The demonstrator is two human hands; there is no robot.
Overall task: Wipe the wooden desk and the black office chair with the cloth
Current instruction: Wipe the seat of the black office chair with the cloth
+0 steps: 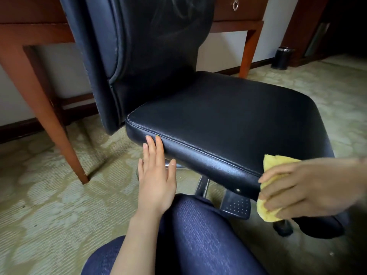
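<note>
Knees: my knees (190,233), in dark blue fabric, fill the bottom of the view, just in front of the chair.
Left hand: my left hand (156,175) is relaxed and flat, fingers straight and holding nothing. The fingertips touch the near side edge of the seat, close to its back corner.
Right hand: my right hand (303,187) comes in from the right with the fingers curled over the cloth, gripping it against the seat's edge.
Cloth: the yellow cloth (278,164) is bunched under my right hand. It shows above and below my fingers and is pressed to the near edge of the seat towards its front corner.
Base: under the seat, a black base (236,205) with a dotted pad, and a caster (283,228) on the floor below my right hand.
Seat: the black office chair (178,108) stands side-on to me; its padded seat (228,120) has a stitched seam along the rim.
Backrest: the backrest (149,46) rises at the left, with faint pale smears near its top.
Carpet: pale green patterned carpet (49,195) runs under everything.
Desk: the wooden desk (37,92) stands behind the chair, one leg at the left. A metal ring pull (235,4) hangs on its drawer front.
Bin: a small black bin (282,57) sits by the wall (218,54), beyond the desk's right leg.
</note>
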